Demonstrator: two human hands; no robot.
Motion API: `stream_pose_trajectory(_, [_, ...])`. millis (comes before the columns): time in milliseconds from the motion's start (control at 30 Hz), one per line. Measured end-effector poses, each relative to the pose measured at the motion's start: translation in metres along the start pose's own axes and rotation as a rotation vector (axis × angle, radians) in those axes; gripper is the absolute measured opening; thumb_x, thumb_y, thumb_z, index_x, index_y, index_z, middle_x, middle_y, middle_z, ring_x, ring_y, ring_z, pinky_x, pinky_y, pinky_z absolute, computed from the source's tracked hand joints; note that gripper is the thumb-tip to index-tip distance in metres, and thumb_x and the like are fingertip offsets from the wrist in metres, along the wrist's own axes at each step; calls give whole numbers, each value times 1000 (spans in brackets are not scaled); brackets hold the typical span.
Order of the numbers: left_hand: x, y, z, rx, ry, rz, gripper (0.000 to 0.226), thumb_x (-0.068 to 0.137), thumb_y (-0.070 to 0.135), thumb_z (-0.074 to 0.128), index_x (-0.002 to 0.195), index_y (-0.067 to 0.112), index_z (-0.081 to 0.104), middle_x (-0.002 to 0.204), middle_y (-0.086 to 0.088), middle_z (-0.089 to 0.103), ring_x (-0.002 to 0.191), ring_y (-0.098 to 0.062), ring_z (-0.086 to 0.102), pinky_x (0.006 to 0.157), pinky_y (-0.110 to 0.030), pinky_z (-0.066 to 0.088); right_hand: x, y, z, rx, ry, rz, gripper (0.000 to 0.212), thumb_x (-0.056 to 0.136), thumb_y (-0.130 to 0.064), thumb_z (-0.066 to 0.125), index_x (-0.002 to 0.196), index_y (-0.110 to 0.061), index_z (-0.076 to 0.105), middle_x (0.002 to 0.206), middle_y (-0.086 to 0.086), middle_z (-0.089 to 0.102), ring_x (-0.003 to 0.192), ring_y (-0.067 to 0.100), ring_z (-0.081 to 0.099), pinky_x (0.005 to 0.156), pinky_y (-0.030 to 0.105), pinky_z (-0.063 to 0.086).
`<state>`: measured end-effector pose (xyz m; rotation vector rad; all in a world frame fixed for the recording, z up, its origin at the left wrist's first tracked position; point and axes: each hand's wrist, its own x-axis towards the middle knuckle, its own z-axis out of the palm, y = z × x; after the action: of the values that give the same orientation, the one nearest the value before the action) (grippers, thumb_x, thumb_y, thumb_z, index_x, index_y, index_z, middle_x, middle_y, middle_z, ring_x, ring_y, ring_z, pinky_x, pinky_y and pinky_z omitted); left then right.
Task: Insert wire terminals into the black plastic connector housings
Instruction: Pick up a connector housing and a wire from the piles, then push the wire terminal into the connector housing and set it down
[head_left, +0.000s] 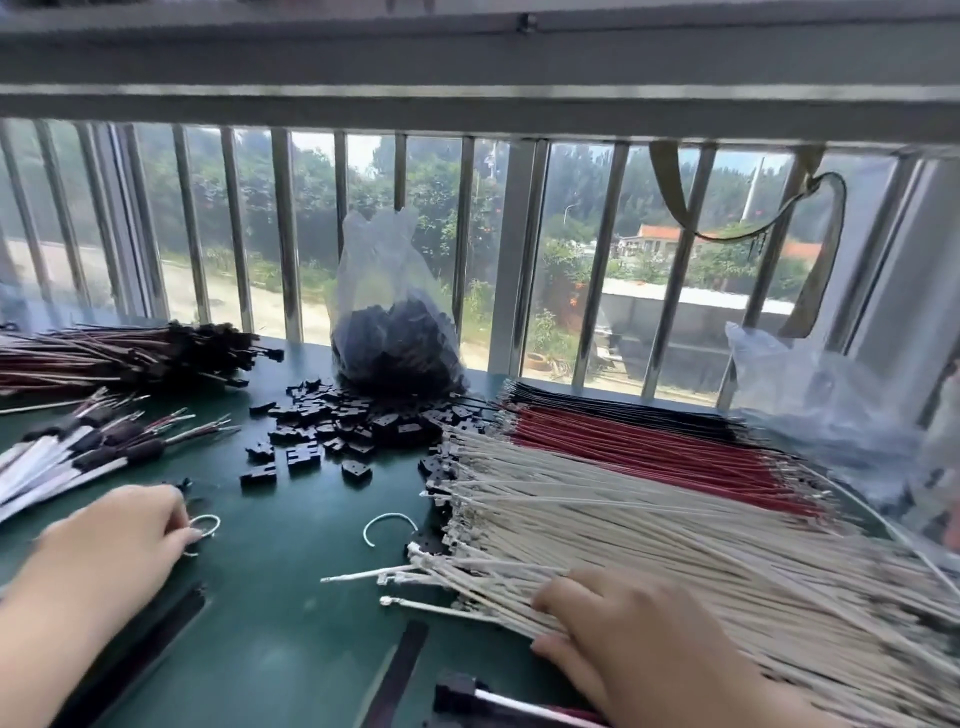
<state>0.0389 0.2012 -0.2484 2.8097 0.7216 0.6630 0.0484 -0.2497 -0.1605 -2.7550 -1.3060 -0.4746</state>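
Your right hand (618, 639) rests with curled fingers on the white wires (649, 545); your left hand (119, 535) pinches a wire loop (205, 525). Light, springy wires: pinch just behind the terminal. Rigid housings (332, 421) lie mid-table.

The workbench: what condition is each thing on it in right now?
Left hand: fingers pinch a small wire tie.
Right hand: rests on the white wires, fingers curled.
Red wires: lying flat in a layer.
Loose housings: scattered in a heap.
Plastic bag: upright, top open, partly filled with housings.
Finished harnesses: piled.
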Motion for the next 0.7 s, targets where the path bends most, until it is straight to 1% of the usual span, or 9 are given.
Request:
stream_pose_trajectory(67, [8,-2,2,1,14,-1,43,59,21,82,59,30,40,52,9,45,46,-16,46,49,-25,43,0,2,10,50,9,13,30,91,-53,45,109,-30,51,103,-13,61,91,13,60,77,27,48])
stream_pose_trajectory(133, [13,-9,9,-45,24,9,45,57,15,82,69,31,42,58,5,50,51,-19,49,51,-27,43,2,3,16,84,9,36,28,93,-52,40,109,-30,47,108,-11,59,95,17,57,78,29,42])
stream_pose_trajectory(267, [10,-29,25,-306,2,-74,58,49,-14,75,73,36,61,62,1,66,61,-27,63,61,-42,56,6,2,16,151,-49,116,21,91,-54,43,95,-33,42,103,-10,57,96,19,55,77,32,39])
stream_pose_trajectory(333, [3,-30,28,-390,-59,-105,57,55,-11,74,77,40,64,63,6,71,62,-23,68,62,-37,57,5,3,17,183,-36,131,19,88,-53,46,88,-36,38,96,-15,55,94,15,54,76,31,37])
stream_pose_trajectory(400, [-3,-26,28,-469,-88,-134,49,61,-6,77,80,37,67,69,8,73,68,-22,71,69,-46,57,4,4,16,237,-18,143,20,85,-53,52,85,-38,39,82,-20,47,84,8,49,73,26,37])
stream_pose_trajectory(467, [1,-32,29,-551,-96,-189,43,69,-8,74,82,33,67,77,-1,74,75,-28,70,75,-55,54,3,5,14,297,-10,164,20,81,-53,58,82,-39,43,75,-24,44,76,0,44,71,21,39])
stream_pose_trajectory(567, [10,-31,19,-602,-102,-260,32,77,-10,68,78,22,62,87,-22,68,78,-38,64,78,-61,51,3,7,13,352,8,201,21,73,-57,63,78,-42,49,79,-25,50,75,-6,47,65,12,36])
stream_pose_trajectory(633, [-1,-6,-1,-630,-44,-277,30,78,-11,66,75,18,57,88,-29,65,71,-36,60,79,-59,50,4,7,12,388,16,215,22,67,-62,63,73,-44,51,77,-27,54,73,-9,49,58,11,33])
stream_pose_trajectory(700, [-24,29,-22,-631,102,-215,33,76,-6,70,74,24,58,77,-15,67,63,-30,60,73,-40,54,4,7,11,489,27,227,22,65,-64,60,72,-44,54,72,-33,55,67,-8,51,53,12,32])
